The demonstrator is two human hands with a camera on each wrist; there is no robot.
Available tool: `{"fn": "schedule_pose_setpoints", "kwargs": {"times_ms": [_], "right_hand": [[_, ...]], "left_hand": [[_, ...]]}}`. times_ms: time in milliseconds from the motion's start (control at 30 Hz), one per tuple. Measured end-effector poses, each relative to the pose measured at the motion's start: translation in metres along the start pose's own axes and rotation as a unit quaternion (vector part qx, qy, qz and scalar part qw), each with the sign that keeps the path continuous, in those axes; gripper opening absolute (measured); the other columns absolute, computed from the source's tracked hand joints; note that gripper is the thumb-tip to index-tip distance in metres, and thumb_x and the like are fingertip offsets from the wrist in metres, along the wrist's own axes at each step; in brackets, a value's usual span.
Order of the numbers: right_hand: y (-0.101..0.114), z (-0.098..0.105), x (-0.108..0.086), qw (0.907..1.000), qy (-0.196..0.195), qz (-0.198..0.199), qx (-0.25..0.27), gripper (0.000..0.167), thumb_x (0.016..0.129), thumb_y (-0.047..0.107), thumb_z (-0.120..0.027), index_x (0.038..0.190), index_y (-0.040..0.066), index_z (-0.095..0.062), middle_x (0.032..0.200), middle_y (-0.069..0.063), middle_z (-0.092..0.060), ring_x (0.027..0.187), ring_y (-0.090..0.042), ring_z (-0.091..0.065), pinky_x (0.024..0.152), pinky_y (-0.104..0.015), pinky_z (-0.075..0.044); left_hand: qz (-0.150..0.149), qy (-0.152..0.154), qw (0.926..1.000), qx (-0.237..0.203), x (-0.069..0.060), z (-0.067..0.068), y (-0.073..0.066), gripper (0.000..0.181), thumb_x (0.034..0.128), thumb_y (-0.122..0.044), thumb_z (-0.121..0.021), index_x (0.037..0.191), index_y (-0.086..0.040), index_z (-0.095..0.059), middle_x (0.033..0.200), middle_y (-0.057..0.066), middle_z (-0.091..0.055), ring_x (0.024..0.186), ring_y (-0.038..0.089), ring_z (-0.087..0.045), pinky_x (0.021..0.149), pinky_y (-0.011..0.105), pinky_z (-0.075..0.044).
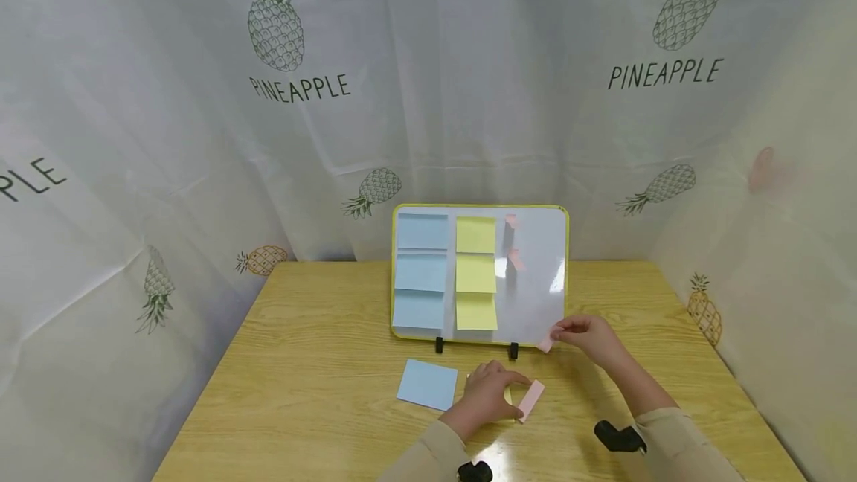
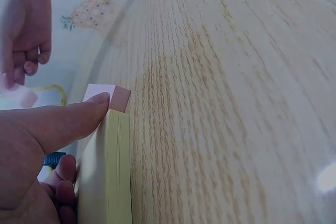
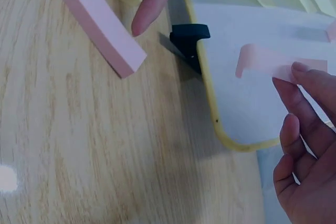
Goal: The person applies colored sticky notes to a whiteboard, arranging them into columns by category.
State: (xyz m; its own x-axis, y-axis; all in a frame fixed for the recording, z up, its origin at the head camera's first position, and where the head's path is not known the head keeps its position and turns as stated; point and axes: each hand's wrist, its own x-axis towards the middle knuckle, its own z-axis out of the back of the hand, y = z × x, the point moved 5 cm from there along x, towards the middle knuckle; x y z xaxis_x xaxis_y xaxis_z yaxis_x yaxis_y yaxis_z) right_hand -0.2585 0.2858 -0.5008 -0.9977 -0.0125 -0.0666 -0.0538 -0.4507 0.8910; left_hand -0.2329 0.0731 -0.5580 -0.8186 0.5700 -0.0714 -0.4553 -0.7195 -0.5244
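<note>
My right hand [image 1: 592,339] pinches a small pink sticky note [image 3: 270,61] between thumb and fingertips, at the lower right corner of a yellow-framed whiteboard [image 1: 535,303]. The strip's free end curls over. On the table, the thumb of my left hand [image 1: 487,393] rests at one end of a pink sticky-note pad [image 1: 531,402]. Its straight index finger lies close beside the pad's other end. A yellow sticky-note pad [image 2: 118,166] lies next to the pink one, mostly hidden under the left hand in the head view.
Blue notes [image 1: 420,271] and yellow notes [image 1: 476,272] hang in columns on the board, with two small pink notes [image 1: 515,259] to their right. Black feet [image 1: 513,350] support the board. A blue pad [image 1: 427,384] lies left of my left hand. A pineapple-print curtain [image 1: 462,95] surrounds the table.
</note>
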Motion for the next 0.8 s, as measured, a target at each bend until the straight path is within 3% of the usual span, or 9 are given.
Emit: {"fn": "schedule_pose_setpoints", "kwargs": {"times_ms": [233, 500, 800], "right_hand": [[0.0046, 0.0011, -0.0009, 1.0, 0.0, 0.005, 0.009, 0.024, 0.093, 0.018, -0.069, 0.104, -0.002, -0.071, 0.099, -0.009, -0.069, 0.094, -0.027, -0.062, 0.087, -0.049, -0.048], [0.0091, 0.0016, -0.0037, 0.9992, 0.008, 0.01, 0.037, 0.025, 0.094, 0.014, -0.067, 0.105, -0.008, -0.07, 0.091, -0.015, -0.071, 0.07, -0.025, -0.059, 0.065, -0.037, -0.05], [0.0062, -0.0039, -0.0067, 0.9957, 0.017, 0.002, 0.091, 0.031, 0.091, 0.01, -0.069, 0.113, -0.013, -0.065, 0.098, -0.015, -0.072, 0.088, -0.032, -0.068, 0.083, -0.048, -0.052]], "left_hand": [[-0.002, 0.003, 1.0, -0.005, -0.0003, -0.0001, 0.0006, 0.05, 0.0744, -0.035, -0.086, 0.119, -0.045, -0.065, 0.084, -0.015, -0.036, 0.076, 0.006, -0.031, 0.068, 0.026, -0.028], [-0.009, -0.001, 0.9999, -0.007, -0.0011, 0.0001, 0.0001, 0.049, 0.0742, -0.035, -0.086, 0.118, -0.044, -0.066, 0.085, -0.015, -0.037, 0.077, 0.005, -0.031, 0.068, 0.026, -0.028], [-0.005, -0.004, 1.0, -0.002, -0.0024, 0.002, -0.0005, 0.049, 0.074, -0.036, -0.086, 0.118, -0.044, -0.066, 0.085, -0.015, -0.037, 0.077, 0.005, -0.031, 0.068, 0.026, -0.029]]}}
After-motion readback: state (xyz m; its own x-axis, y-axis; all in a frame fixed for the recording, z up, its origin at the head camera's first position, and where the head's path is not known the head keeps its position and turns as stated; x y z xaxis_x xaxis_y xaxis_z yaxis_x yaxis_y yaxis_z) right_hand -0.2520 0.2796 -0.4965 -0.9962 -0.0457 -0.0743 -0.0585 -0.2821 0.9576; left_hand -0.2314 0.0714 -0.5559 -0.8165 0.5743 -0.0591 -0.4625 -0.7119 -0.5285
